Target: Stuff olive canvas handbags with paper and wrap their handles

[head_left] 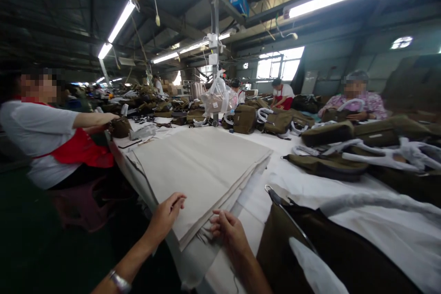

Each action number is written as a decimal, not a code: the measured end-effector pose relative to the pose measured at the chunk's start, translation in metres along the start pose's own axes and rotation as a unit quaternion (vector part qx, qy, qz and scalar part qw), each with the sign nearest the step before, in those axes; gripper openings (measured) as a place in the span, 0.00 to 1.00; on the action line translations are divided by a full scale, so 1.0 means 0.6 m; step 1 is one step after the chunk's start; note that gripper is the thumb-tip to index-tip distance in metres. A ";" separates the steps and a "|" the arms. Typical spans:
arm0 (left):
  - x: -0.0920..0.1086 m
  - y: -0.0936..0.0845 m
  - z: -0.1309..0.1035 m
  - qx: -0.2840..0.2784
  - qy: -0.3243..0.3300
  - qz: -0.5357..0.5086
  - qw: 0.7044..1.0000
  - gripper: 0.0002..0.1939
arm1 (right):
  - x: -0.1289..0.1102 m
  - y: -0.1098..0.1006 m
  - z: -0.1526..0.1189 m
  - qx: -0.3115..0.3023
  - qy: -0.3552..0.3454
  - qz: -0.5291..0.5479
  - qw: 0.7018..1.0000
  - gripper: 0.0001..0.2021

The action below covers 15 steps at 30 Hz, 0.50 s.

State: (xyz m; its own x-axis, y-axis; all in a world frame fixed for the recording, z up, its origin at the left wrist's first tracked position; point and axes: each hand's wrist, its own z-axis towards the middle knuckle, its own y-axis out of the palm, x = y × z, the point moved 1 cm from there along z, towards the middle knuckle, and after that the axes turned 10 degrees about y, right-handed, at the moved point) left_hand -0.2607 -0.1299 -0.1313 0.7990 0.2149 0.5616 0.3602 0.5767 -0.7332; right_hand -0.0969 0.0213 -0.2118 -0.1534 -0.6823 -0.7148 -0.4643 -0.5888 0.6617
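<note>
Olive bag (279, 243) at lower right, forearms (138, 255) reaching forward; left grip (168, 213) loosely curled over pale sheets (203, 165) on the counter (254, 203), right grip (230, 229) half-curled beside their near edge; whether either pinches, cannot tell

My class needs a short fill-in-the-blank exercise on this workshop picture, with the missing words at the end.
1. The silvery band is on the person's ____ wrist.
2. The co-worker at far left wears a ____ apron.
3. The large bag in the foreground lies to the ____ of the pale sheets.
4. The box high overhead is mostly ____.

Missing words: left; red; right; blue.
</note>
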 end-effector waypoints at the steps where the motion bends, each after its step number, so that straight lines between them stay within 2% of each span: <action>1: 0.002 0.008 0.003 -0.010 0.011 0.008 1.000 0.22 | 0.000 -0.001 0.001 -0.001 -0.001 0.001 1.000 0.32; 6: 0.021 0.057 0.007 -0.096 0.072 0.044 0.992 0.30 | 0.000 -0.004 0.007 0.000 -0.002 0.012 1.000 0.33; 8: 0.022 0.066 0.007 -0.113 0.075 0.057 0.989 0.28 | 0.001 -0.004 0.008 0.000 -0.003 0.016 1.000 0.34; 15: 0.005 0.052 0.017 -0.120 0.063 0.084 0.987 0.13 | 0.000 -0.003 0.008 -0.008 0.003 0.027 1.000 0.34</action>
State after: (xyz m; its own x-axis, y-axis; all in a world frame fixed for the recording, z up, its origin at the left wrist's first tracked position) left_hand -0.2521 -0.1032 -0.1487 0.9053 0.1837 0.3830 0.3087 0.3347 -0.8903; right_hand -0.1006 0.0243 -0.2142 -0.1713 -0.7157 -0.6771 -0.4424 -0.5582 0.7019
